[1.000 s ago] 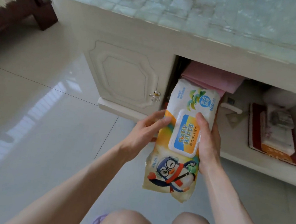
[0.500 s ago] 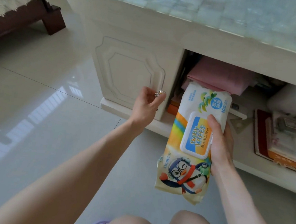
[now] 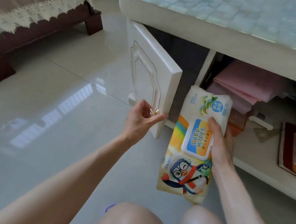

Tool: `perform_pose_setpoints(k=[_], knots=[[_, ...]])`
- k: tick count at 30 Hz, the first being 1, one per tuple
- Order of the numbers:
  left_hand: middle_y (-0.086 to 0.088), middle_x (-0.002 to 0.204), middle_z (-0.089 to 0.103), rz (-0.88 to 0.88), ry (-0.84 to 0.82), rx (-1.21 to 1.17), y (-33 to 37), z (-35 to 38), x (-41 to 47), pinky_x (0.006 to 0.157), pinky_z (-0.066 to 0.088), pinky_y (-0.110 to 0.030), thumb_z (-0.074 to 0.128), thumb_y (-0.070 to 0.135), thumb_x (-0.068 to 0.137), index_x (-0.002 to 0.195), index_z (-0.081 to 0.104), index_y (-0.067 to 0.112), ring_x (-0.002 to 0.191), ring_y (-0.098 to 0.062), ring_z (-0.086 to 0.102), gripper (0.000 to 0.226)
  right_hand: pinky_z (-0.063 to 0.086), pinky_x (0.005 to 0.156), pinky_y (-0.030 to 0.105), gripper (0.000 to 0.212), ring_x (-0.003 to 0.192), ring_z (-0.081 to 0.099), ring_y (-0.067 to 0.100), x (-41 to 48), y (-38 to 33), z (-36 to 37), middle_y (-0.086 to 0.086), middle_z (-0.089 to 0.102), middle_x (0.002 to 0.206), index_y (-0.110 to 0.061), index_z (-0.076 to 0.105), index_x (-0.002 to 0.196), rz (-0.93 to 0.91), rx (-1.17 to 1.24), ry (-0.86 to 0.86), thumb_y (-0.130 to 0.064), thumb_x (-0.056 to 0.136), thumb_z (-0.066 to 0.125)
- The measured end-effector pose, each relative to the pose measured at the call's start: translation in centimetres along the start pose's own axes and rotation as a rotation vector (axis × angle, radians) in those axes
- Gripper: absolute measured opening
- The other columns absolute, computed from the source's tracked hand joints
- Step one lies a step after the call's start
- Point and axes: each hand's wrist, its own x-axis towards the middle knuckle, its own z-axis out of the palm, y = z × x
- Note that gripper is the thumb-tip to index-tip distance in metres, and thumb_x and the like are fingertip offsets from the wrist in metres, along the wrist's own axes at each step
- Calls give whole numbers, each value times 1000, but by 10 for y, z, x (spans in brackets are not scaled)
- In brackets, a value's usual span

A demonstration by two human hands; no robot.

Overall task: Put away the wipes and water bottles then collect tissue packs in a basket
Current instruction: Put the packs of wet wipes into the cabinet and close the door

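**Wipes held at the open cabinet**

Glossy pale floor tiles (image 3: 53, 102) run up to a low cream cabinet (image 3: 188, 30). Its door (image 3: 147, 75) stands ajar, and the left hand (image 3: 141, 118) pinches the knob (image 3: 153, 111). The right hand (image 3: 220, 143) curls round the baby wipes pack (image 3: 190, 152), just in front of the cabinet. The wipes are being stowed, I'd judge. Next, the pack must slide into the dark compartment behind the door.

Bright daylight, floor (image 3: 55, 113) glare, wide-angle distortion
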Motion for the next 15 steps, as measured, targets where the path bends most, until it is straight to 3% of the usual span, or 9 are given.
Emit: perform_pose_setpoints(k=[7, 12, 15], knots=[[0, 71, 51, -14, 41, 57, -9, -56, -26, 53, 38, -14, 81, 29, 71, 92, 57, 7, 57, -2, 39, 39, 58, 58, 24, 37, 80, 74, 12, -11, 5, 30, -2, 74, 100, -28, 56, 123, 28, -20, -85, -30, 87, 65], [-1, 92, 63, -15, 96, 146, -22, -90, -31, 85, 51, -28, 76, 32, 77, 107, 61, 17, 87, -17, 59, 37, 58, 58, 24, 38, 79, 74, 12, -11, 12, 59, -2, 74, 102, -29, 55, 125, 58, -41, -150, -31, 88, 65], [-1, 100, 69, 9, 154, 157, -32, -111, -33, 95, 51, -39, 73, 29, 82, 113, 64, 22, 96, -22, 63, 33, 60, 62, 27, 43, 84, 74, 15, -11, 17, 78, 1, 74, 105, -27, 54, 127, 77, -38, -186, -30, 86, 67]])
